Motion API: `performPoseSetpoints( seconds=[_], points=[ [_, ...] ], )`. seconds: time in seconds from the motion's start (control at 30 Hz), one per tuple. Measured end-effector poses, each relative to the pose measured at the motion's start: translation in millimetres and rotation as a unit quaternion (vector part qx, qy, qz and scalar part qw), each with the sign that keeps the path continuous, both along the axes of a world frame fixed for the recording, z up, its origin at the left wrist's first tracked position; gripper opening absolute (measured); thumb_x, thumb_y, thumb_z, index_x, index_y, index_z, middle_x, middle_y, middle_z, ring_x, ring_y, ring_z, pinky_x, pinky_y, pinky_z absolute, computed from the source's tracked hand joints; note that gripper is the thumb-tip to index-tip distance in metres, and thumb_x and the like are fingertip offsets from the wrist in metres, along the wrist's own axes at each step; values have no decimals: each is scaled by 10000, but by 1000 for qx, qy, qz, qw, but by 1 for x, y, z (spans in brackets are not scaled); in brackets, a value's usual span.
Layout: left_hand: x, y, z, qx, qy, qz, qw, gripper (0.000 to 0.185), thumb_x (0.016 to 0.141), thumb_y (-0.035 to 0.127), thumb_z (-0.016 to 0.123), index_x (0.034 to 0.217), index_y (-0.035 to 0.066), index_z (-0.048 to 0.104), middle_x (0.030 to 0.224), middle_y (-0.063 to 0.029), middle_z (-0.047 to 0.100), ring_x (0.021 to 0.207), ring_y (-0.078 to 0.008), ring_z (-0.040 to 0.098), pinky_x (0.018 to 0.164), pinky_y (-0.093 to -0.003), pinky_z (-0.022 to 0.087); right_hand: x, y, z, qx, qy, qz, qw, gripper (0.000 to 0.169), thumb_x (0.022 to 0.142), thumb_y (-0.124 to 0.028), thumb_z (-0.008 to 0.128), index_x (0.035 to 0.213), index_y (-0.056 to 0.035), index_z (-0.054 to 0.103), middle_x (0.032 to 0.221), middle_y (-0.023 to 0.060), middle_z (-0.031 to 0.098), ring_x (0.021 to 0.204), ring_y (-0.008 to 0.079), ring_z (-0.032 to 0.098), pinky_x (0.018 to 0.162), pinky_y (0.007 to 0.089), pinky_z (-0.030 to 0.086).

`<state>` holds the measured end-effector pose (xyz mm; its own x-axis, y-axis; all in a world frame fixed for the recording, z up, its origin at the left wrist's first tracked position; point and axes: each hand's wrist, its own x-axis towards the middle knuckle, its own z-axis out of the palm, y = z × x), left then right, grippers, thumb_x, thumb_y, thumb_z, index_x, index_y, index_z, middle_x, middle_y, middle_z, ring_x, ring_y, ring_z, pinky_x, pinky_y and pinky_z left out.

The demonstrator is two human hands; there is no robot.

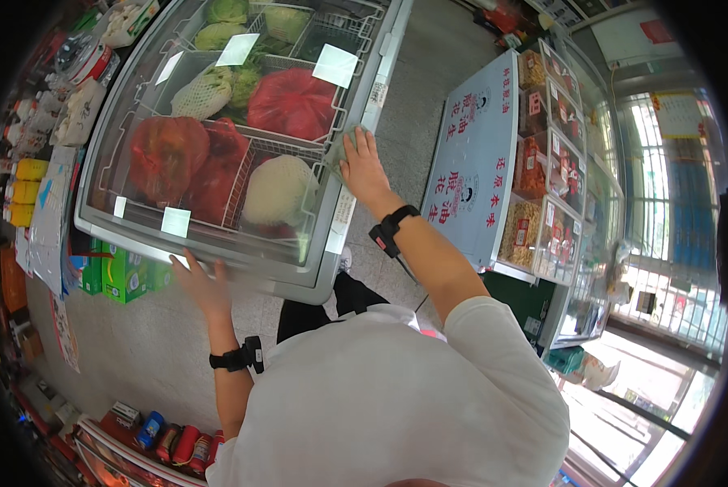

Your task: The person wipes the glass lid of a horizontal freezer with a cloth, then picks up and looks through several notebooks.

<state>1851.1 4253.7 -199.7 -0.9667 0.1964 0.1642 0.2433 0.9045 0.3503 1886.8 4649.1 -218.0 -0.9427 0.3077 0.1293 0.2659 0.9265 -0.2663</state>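
A chest freezer with a sliding glass top stands before me, its wire baskets showing through the glass. Inside are a red plastic bag, more red bags, a pale item in foam netting and green cabbages. My right hand lies spread on the freezer's right rim, over a greyish-green cloth pressed under the palm and fingers. Blurred, my left hand is at the freezer's near left edge, fingers apart, with nothing seen in it. Whether it touches the edge I cannot tell.
Right of the freezer, across a tiled aisle, a display counter bears clear bins of dry food. Bottles with yellow contents line the far left. Green boxes sit beyond the freezer's left corner. Cans stand at lower left.
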Motion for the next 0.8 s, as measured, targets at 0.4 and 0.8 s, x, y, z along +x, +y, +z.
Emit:
performPoseSetpoints(
  seconds=[0.4,0.8],
  points=[
    [37,22,12,43,-62,2,997,805,839,259,689,1471,-22,277,1526,-314,184,1413,-462,197,1145,-493,217,54,-4,31,-185,36,228,955,332,771,-66,648,1098,-47,596,1170,141,546,1156,344,511,991,414,445],
    [65,72,18,106,-57,193,974,737,858,229,681,1437,-61,328,1539,-284,199,1413,-421,243,1150,-465,216,-111,187,30,52,90,195,975,311,763,-193,645,1042,-57,625,1139,151,569,1113,334,517,966,477,408]
  ],
)
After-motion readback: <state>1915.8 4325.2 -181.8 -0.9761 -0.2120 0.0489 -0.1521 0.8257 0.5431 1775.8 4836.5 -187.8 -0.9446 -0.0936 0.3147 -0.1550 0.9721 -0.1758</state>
